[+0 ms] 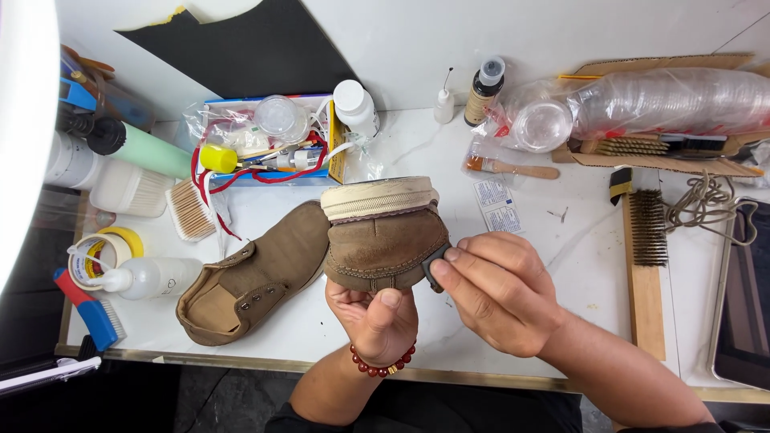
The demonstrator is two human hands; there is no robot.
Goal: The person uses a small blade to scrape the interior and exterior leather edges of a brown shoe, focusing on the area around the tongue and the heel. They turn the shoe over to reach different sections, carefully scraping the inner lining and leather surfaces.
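My left hand [375,314], with a red bead bracelet on the wrist, holds up a brown suede shoe [383,240] from below, heel end toward me and its cream sole upward. My right hand [496,290] presses a small dark grey block [435,265] against the right side of the shoe's heel. The matching brown shoe [257,277], unlaced, lies on the white table [561,256] just left of the held one.
A wooden wire brush [646,248] lies to the right, near a coiled lace [710,204] and a tablet [746,297]. Behind: a small paintbrush [513,167], dropper bottles [485,90], bagged plastic cups [658,104], a box of supplies [265,140]. Left: squeeze bottle [148,277], tape rolls [100,248], blue brush [92,313].
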